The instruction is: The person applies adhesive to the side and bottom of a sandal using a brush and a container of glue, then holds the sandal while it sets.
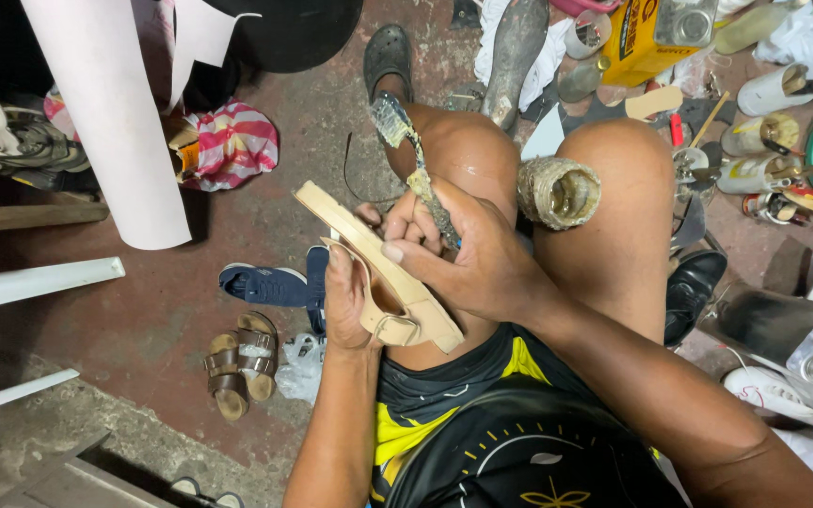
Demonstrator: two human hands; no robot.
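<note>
My left hand [350,301] grips a beige sandal [369,254] with a strap and buckle, held edge-up over my left thigh. My right hand [468,254] holds a glue-crusted brush [406,141] by its handle, its bristle end pointing away past my knee, the hand resting against the sandal's sole. A glue-caked open can [559,193] is wedged between my knees. I sit with both bare knees up.
A white paper roll [110,122] leans at the left beside a striped bag [232,141]. Brown sandals [242,362] and a blue shoe [261,285] lie on the red floor. Cans, tools and a yellow box [642,38] crowd the right; black shoe [693,292] by my leg.
</note>
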